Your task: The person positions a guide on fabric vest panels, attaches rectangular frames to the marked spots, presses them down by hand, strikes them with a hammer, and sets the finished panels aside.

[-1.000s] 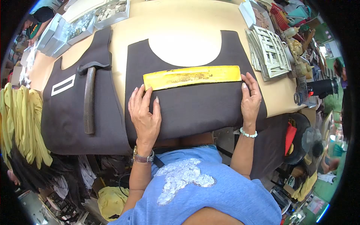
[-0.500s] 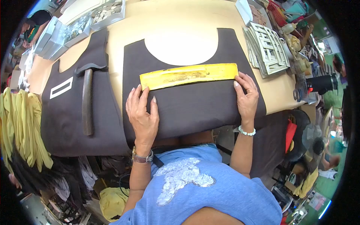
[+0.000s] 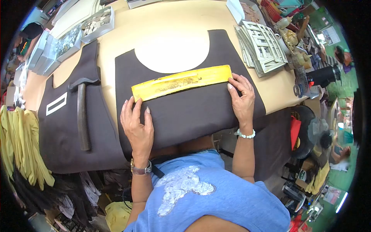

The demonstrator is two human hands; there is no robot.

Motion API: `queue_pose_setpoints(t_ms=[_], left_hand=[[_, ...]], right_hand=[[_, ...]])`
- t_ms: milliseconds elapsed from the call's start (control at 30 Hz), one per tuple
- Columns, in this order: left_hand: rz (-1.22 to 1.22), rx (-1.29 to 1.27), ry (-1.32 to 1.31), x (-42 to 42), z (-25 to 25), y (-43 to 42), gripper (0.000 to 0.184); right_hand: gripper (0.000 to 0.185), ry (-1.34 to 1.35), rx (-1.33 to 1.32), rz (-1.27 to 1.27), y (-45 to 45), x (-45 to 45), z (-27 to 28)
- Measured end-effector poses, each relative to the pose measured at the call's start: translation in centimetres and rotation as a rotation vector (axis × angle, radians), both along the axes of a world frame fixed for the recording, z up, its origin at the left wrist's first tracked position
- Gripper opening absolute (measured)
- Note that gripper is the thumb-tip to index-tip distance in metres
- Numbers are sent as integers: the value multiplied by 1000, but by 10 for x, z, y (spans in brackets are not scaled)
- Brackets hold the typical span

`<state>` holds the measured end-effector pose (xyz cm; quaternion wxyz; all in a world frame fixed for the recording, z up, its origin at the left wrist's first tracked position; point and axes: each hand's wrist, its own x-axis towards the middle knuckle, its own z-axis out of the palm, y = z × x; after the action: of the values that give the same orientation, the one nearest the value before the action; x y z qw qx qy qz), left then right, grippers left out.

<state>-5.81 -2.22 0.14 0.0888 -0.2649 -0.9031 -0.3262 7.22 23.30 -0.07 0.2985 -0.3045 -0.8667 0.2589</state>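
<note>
A long yellow strip (image 3: 181, 82), scuffed dark along its middle, lies across a dark cut fabric panel (image 3: 181, 112) with a curved neckline. My left hand (image 3: 136, 125) has its fingers spread, with fingertips touching the strip's lower left corner and the thumb resting on the fabric. At the strip's other end is my right hand (image 3: 242, 98), fingers stretched out and tips against the right corner. Left of this panel lies a second dark fabric piece (image 3: 62, 135), bearing a hammer (image 3: 83, 116) and a small white rectangular frame (image 3: 62, 102).
The pale table (image 3: 174, 17) holds a stack of cut-out templates (image 3: 266, 48) at right and trays of small parts (image 3: 97, 25) at upper left. Yellow cloths (image 3: 23, 143) hang at the left edge. A black stool (image 3: 303, 131) stands at right. Another person (image 3: 29, 36) is at upper left.
The view has shifted, so the panel, strip and hands appear further left. Both hands keep the same places at the strip's ends, and the strip has not visibly moved on the fabric.
</note>
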Motion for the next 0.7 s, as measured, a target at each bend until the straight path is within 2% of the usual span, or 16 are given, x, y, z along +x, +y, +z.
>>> queue_pose_setpoints(t_ms=[700], left_hand=[[-8,15,3,-1,-2,-1,35]], right_hand=[[23,-17,-10,-1,0,0,-1]])
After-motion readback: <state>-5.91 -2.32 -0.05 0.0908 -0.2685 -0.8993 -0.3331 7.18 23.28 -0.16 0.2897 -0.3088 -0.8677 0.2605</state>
